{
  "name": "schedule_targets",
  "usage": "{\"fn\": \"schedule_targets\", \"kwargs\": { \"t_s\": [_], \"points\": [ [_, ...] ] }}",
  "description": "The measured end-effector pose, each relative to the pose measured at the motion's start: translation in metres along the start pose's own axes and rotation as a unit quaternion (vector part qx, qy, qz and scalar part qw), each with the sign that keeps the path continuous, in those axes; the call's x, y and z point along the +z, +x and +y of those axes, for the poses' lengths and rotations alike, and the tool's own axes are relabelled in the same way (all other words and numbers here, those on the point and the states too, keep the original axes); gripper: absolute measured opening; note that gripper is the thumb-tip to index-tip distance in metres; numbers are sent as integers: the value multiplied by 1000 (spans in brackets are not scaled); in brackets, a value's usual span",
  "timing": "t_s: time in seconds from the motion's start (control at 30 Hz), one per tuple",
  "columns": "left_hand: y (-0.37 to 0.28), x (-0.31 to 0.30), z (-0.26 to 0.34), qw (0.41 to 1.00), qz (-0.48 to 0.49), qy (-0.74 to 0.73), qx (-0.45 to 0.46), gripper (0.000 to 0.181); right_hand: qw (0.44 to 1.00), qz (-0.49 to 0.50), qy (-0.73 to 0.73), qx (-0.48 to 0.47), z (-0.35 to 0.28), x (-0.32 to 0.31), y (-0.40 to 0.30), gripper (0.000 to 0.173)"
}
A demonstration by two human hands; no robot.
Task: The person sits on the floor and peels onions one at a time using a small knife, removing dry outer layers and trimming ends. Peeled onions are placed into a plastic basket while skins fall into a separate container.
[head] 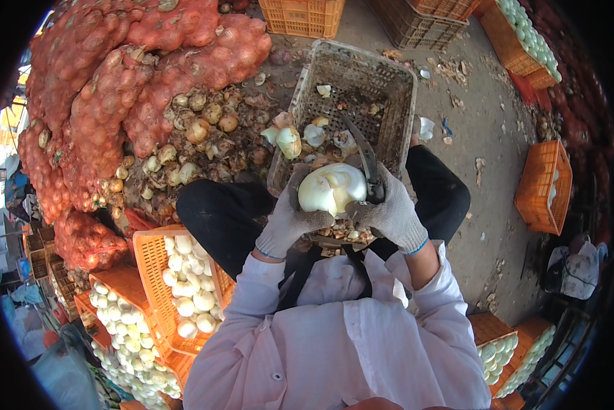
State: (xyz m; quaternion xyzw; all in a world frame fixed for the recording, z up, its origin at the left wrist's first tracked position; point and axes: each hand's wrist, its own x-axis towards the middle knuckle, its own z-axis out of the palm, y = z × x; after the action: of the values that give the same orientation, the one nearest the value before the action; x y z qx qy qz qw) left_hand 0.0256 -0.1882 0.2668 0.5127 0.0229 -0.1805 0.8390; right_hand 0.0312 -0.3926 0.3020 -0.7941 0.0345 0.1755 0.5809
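My left hand, in a grey knitted glove, grips a large pale onion from its left side. The onion looks peeled, with a yellowish uneven patch facing up. My right hand, gloved alike, holds a knife with a curved blade, its tip pointing away from me, and rests its fingertips on the onion's lower right. Both hands are over the near end of a dirty grey plastic crate. Onion skins and scraps lie in the crate, with a partly peeled onion at its left rim.
Red mesh sacks of onions are piled at the left, beside loose unpeeled onions. An orange crate of peeled onions stands near my left knee. More orange crates are at the right; skins litter the concrete floor.
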Motion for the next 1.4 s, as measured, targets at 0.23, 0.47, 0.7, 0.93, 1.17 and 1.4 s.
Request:
{"fn": "schedule_targets", "kwargs": {
  "t_s": [0.23,0.47,0.7,0.93,1.17,1.4],
  "points": [
    [-15,-6,7,969,40,239,49,90,999,32,6,-44,24,35,-1,77],
    [-13,-29,-3,979,7,197,53,88,993,-53,-69,-75,-6,2,4,73],
    [-10,-38,-9,991,-31,121,-40,100,984,-150,84,52,-21,-32,14,59],
    [18,-30,-21,975,-44,-129,-176,77,878,-210,394,172,63,-61,57,27],
    [101,-52,-51,912,-107,-347,-192,67,796,-91,580,145,133,-53,69,34],
    [159,-4,-35,958,-4,-206,-201,58,862,-46,505,27,86,-74,56,44]
  ]
}}
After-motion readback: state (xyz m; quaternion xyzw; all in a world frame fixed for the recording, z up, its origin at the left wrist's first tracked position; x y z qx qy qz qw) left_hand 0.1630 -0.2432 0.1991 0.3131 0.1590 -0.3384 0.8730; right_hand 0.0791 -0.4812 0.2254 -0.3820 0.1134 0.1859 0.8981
